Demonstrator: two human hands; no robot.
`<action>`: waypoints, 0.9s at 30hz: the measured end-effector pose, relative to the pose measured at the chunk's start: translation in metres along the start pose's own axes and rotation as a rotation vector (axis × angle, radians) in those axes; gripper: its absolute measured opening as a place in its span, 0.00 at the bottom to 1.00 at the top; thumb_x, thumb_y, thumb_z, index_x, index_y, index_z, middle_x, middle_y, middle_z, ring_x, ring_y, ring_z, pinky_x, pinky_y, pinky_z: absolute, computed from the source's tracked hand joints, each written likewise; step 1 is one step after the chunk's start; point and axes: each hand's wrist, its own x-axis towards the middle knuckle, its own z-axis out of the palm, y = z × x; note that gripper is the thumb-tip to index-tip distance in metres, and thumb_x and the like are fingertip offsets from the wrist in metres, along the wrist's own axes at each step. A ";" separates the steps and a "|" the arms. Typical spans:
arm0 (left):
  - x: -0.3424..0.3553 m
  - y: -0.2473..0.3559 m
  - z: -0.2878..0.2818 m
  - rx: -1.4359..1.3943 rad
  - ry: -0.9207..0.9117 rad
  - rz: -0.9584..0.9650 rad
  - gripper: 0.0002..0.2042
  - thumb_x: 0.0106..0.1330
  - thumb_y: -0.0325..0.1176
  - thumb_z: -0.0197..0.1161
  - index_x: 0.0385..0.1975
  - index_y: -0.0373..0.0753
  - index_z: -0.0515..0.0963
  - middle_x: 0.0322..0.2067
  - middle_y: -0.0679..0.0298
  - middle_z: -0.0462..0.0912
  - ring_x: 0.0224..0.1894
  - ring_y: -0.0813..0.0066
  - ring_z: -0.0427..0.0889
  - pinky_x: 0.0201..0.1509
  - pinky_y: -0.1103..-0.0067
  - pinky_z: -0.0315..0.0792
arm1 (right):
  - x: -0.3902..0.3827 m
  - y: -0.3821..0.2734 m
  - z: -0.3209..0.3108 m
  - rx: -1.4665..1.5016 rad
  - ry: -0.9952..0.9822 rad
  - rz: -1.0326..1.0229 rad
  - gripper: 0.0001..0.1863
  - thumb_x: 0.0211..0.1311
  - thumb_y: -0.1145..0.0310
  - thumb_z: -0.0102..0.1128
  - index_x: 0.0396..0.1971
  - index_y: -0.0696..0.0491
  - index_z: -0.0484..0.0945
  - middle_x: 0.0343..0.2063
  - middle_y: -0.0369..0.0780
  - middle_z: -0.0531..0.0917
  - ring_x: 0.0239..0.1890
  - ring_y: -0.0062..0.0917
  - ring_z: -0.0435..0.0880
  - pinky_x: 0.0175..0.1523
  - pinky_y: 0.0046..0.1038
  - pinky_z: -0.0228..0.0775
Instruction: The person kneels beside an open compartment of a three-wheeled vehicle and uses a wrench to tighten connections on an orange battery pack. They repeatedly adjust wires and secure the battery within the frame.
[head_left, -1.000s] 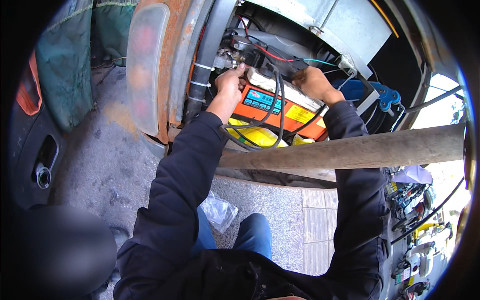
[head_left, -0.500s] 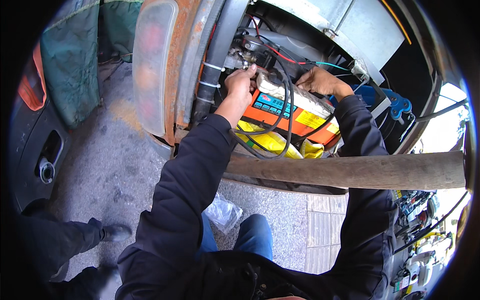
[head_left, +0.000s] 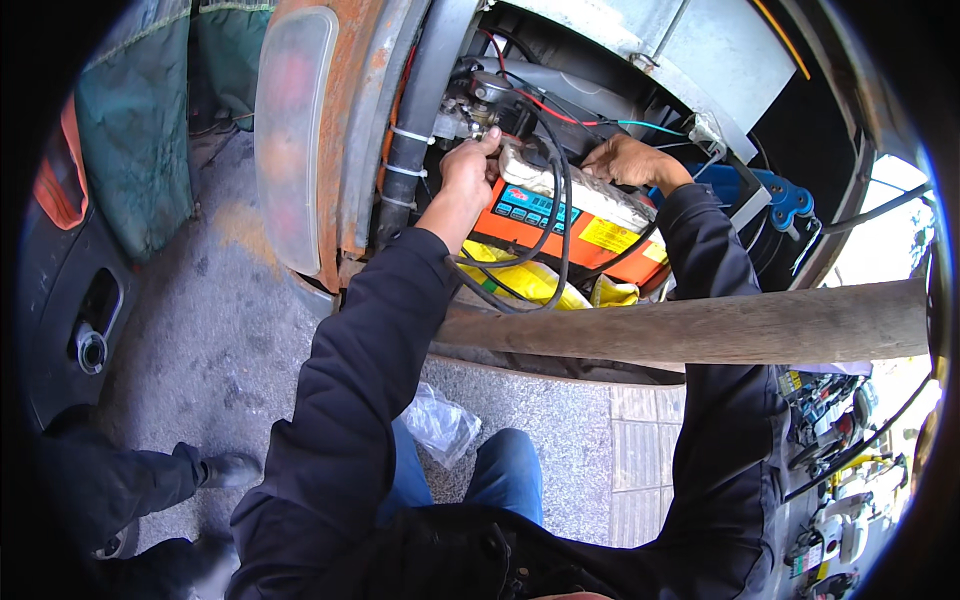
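Observation:
An orange box (head_left: pixel 547 236) with a blue panel and a yellow label sits inside an opened vehicle compartment. Along its top runs a worn, dirty white strip (head_left: pixel 605 195). My left hand (head_left: pixel 468 175) is closed at the box's left end, thumb up beside a metal fitting; what its fingers hold is hidden. Behind the strip, toward its right end, my right hand (head_left: pixel 632 162) has bent fingers pressed together, their tips out of sight. A looped black cable (head_left: pixel 568 215) hangs over the box's front. Yellow plastic material (head_left: pixel 535 278) lies below it.
A wooden bar (head_left: pixel 690 328) crosses in front of the compartment. Red and teal wires (head_left: pixel 640 125) run behind my right hand. To the left stands a rusty-edged tail light (head_left: pixel 292 145). A clear plastic bag (head_left: pixel 440 425) lies on the ground; another person's legs (head_left: pixel 150 485) are at lower left.
The compartment has shifted slightly left in view. Both hands stay at nearly the same places by the orange box.

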 end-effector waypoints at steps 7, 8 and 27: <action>-0.011 0.005 0.006 -0.021 0.050 0.026 0.13 0.66 0.32 0.74 0.42 0.28 0.81 0.38 0.50 0.88 0.35 0.60 0.89 0.40 0.70 0.86 | 0.000 0.012 0.004 0.119 0.006 0.056 0.23 0.69 0.51 0.67 0.49 0.56 0.88 0.32 0.36 0.85 0.35 0.24 0.77 0.44 0.31 0.71; -0.017 0.006 0.010 -0.029 0.075 0.041 0.11 0.65 0.30 0.74 0.38 0.29 0.82 0.34 0.53 0.87 0.30 0.66 0.86 0.33 0.74 0.81 | 0.000 0.011 0.005 0.124 -0.002 0.056 0.23 0.68 0.51 0.68 0.50 0.56 0.88 0.32 0.36 0.85 0.35 0.24 0.77 0.44 0.31 0.71; -0.022 0.001 0.019 -0.204 0.069 0.040 0.07 0.65 0.23 0.72 0.33 0.35 0.78 0.30 0.60 0.84 0.24 0.71 0.83 0.27 0.75 0.78 | -0.007 0.004 0.015 0.140 0.117 0.106 0.21 0.66 0.53 0.70 0.46 0.56 0.90 0.38 0.46 0.90 0.42 0.33 0.85 0.54 0.36 0.74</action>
